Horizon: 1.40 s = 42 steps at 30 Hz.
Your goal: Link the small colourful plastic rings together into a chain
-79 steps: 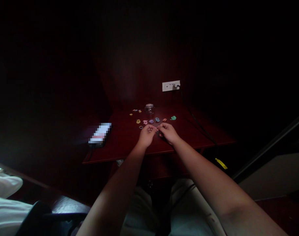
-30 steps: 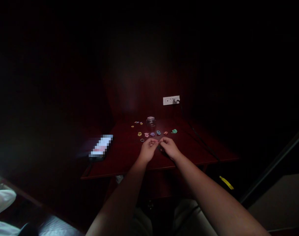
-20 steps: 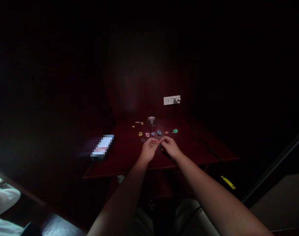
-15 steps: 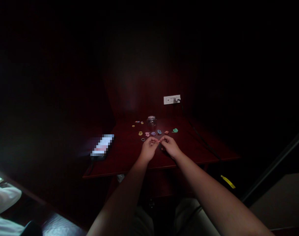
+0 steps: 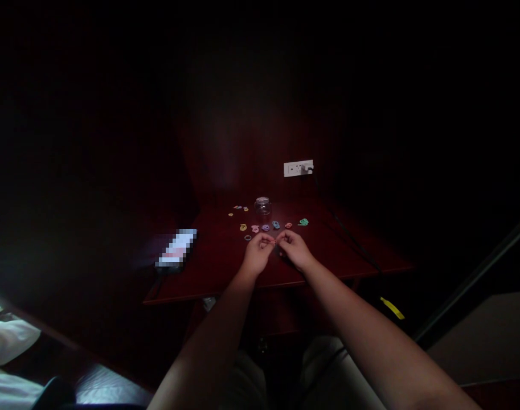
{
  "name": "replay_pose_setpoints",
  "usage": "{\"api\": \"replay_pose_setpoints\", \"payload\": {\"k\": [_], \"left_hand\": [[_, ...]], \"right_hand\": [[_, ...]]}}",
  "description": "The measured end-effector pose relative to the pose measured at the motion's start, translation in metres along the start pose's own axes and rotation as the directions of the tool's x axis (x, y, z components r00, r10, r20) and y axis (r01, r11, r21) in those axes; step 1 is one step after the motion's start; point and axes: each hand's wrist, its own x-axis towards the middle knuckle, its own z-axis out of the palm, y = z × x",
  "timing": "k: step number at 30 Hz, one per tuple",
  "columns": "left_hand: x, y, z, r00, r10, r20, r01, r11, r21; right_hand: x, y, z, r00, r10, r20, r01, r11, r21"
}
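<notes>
My left hand (image 5: pixel 257 254) and my right hand (image 5: pixel 297 250) meet over the dark red table, fingertips pinched. Between them is a small orange-pink elastic band (image 5: pixel 274 242), held by both. Just beyond lies a row of small piles of bands: yellow (image 5: pixel 243 227), pink (image 5: pixel 255 229), purple (image 5: pixel 265 228), blue (image 5: pixel 275 225), orange-red (image 5: pixel 288 225) and green (image 5: pixel 303 222). A single dark bluish band (image 5: pixel 248 238) rests beside my left fingers. Behind the row stands a clear lidded jar (image 5: pixel 263 210).
A few loose bands (image 5: pixel 245 209) lie left of the jar. A lit phone (image 5: pixel 177 249) is at the table's left side. A wall socket (image 5: pixel 298 168) holds a plug, whose black cable (image 5: pixel 349 233) runs down the right side. A person's sleeve (image 5: pixel 12 339) shows at lower left.
Both hands stay together with the band between their fingertips, which have shifted slightly. The whole view has moved a little, so things sit slightly higher in the picture.
</notes>
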Motion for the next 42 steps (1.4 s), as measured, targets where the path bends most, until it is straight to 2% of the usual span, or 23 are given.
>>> {"api": "replay_pose_setpoints", "payload": {"k": [10,27,42], "left_hand": [[-0.002,0.003,0.0,0.999,-0.002,-0.037,0.002,1.0,0.003],[0.001,-0.005,-0.002,0.999,0.001,-0.032,-0.001,1.0,-0.001],[0.001,-0.008,-0.003,1.0,0.023,-0.016,-0.023,1.0,-0.002]], "right_hand": [[-0.002,-0.002,0.001,0.997,-0.035,0.073,0.031,0.998,0.056],[0.002,0.005,0.001,0.994,-0.069,0.083,0.064,0.996,0.063],[0.001,0.004,0.001,0.997,-0.028,0.078,0.029,1.0,-0.001]]}}
